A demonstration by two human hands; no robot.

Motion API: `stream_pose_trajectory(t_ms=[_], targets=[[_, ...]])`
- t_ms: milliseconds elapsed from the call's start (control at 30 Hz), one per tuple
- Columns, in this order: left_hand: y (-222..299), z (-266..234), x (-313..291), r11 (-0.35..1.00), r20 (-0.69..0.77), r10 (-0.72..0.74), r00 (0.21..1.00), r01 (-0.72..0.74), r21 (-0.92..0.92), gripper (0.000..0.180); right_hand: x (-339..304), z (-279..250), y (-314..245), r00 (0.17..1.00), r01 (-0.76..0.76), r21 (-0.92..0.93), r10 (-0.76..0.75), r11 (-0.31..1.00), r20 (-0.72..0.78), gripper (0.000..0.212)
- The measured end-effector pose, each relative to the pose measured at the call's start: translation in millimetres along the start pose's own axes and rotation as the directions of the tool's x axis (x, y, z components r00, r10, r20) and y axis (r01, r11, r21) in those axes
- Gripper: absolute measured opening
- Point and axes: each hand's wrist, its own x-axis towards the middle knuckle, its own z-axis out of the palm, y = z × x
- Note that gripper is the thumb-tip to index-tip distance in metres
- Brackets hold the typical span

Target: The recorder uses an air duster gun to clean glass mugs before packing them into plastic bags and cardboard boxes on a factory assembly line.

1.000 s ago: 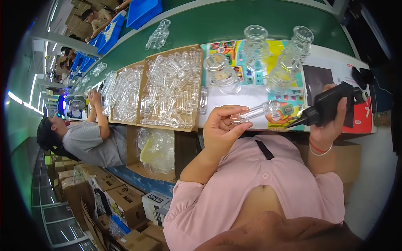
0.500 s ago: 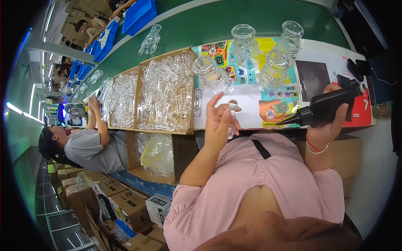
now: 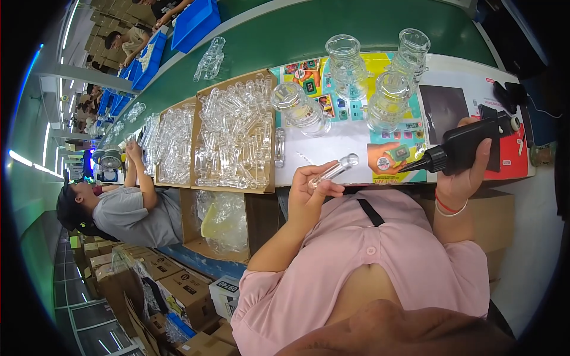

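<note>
In front of me at the table's near edge, my left hand (image 3: 314, 191) grips a clear plastic tube (image 3: 332, 172) with a rounded end, tilted up to the right. My right hand (image 3: 472, 166) is wrapped round a black squeeze bottle (image 3: 466, 147), whose pointed nozzle (image 3: 418, 164) aims left toward the tube, apart from it. Beyond the hands stand several clear ribbed jar-like pieces, among them a leaning one (image 3: 301, 110) and an upright one (image 3: 389, 101). A single clear tube (image 3: 279, 147) lies left of them, beside the carton.
Left of me are a shallow cardboard carton (image 3: 270, 118) full of clear tubes and another one beyond it. A printed cardboard sheet (image 3: 350, 139) covers the work spot. Black items (image 3: 504, 98) lie at the right. A person in grey (image 3: 133, 213) works at the left; others sit farther off.
My left hand has turned the clear tube from upright to tilted, its rounded end now pointing right toward the nozzle. The bottle has shifted slightly to the right.
</note>
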Motion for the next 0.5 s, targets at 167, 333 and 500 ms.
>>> stream_pose_trajectory(t_ms=[167,333,500], targets=[[19.9,33.5,13.0,0.934,0.043,0.305,0.951,-0.308,0.182,0.026,-3.4,9.2,1.9,0.999,0.002,-0.05,0.0,0.999,0.037,0.037],[29.6,42.3,14.0,0.932,0.101,0.305,0.947,-0.319,0.17,0.027,-11.7,21.1,2.2,0.981,0.127,-0.318,-0.072,0.94,0.178,0.049],[23.9,41.5,12.8,0.897,0.08,0.4,0.913,-0.408,0.172,0.035,-22.6,21.6,-2.5,0.941,0.201,-0.438,-0.048,0.876,0.335,0.053]])
